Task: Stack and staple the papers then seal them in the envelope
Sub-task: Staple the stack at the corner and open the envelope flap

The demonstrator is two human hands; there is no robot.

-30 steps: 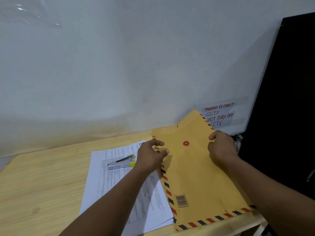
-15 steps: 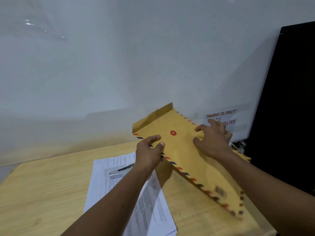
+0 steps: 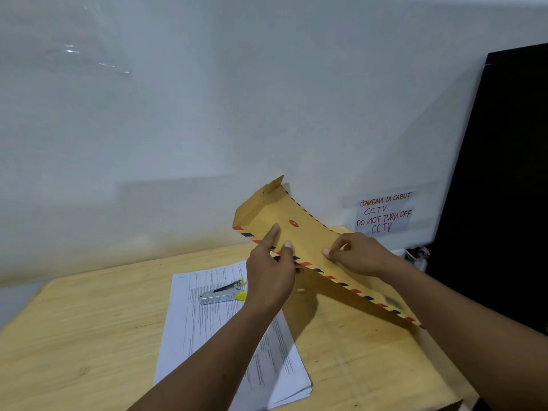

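A brown airmail envelope [image 3: 311,247] with a red and blue striped border is held up off the wooden surface [image 3: 89,336], tilted, in the middle right of the frame. Its long axis runs diagonally, from the open mouth at the upper left, near the wall, down to the closed end at the lower right. The flap [image 3: 258,200] stands open at the mouth, and a red button closure [image 3: 293,223] shows on the face just below it.

The left hand [image 3: 271,274] grips the near striped edge, with the index finger laid straight along the face and the thumb pressed beside it; the other fingers are hidden under the paper. The right hand [image 3: 358,256] has its fingers curled and pinches the envelope further down, at mid-length.

The stack of printed papers [image 3: 213,336] lies flat on the surface below and to the left of the left hand, its long axis running nearly up and down the frame. A silver stapler [image 3: 222,292] with yellow tips rests on the stack's upper part. Whether the sheets are already stapled cannot be told.

The mouth points away from the stack, up toward the wall, so by my reading the envelope must turn, or the papers must come round to its far end, before they can slide in. The left hand is the nearer one to the papers and the stapler. A handwritten CCTV note [image 3: 384,212] is stuck on the wall at right.
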